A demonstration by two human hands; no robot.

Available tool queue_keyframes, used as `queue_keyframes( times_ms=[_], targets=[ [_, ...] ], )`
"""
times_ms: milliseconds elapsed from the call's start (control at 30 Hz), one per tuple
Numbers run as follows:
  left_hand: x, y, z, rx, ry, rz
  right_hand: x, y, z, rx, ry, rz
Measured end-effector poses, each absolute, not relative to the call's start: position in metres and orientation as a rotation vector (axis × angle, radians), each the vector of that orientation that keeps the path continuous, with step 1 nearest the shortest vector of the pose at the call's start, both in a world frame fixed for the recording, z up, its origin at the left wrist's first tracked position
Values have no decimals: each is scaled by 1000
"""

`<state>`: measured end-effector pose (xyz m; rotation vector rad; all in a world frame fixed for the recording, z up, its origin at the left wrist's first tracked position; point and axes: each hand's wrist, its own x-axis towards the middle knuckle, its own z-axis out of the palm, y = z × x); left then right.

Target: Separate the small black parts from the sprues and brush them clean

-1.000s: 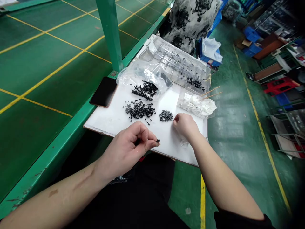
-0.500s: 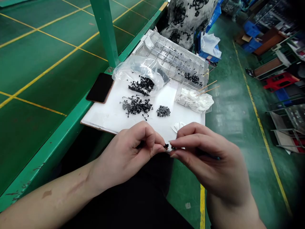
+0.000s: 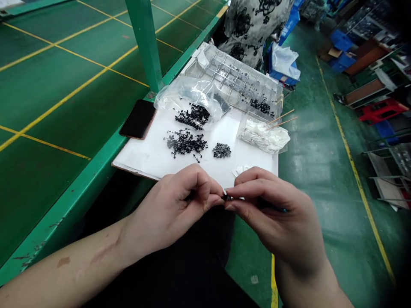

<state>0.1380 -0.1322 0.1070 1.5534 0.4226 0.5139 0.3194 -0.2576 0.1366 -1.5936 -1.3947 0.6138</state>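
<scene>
Near the front edge of the white board [image 3: 144, 159], my left hand [image 3: 183, 205] pinches a small black part [image 3: 225, 197] between thumb and forefinger. My right hand [image 3: 276, 209] meets it from the right, thumb and fingertips closed around the part's other side. Whatever small piece the right fingertips hold is mostly hidden. Beyond the hands lies a loose heap of black branched parts [image 3: 186, 143]. To its right is a small pile of dark ring-like pieces [image 3: 221, 150]. More black parts [image 3: 194, 115] spill from a clear plastic bag [image 3: 180, 90].
A phone [image 3: 138, 119] rests on the green ledge at the left. A clear compartment tray [image 3: 234, 77] stands at the back. A box with white tissue [image 3: 265, 134] and two thin sticks is at the right. Beyond the tray, a person in a patterned garment [image 3: 253, 25] is partly visible.
My right hand has moved slightly left, closing the small gap, so its fingertips now meet the black part in my left hand. The left hand has barely moved.
</scene>
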Motion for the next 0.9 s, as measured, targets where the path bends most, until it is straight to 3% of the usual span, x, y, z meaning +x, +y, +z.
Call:
queue_keyframes(
  times_ms=[433, 567, 900],
  targets=[
    [136, -124, 101, 1596, 444, 429, 322, -252, 140, -1602, -1684, 474],
    [136, -125, 102, 1639, 428, 462, 319, -252, 142, -1638, -1601, 573],
    [136, -118, 96, 2202, 150, 655, 314, -249, 146, -1867, -1457, 582]
  ],
)
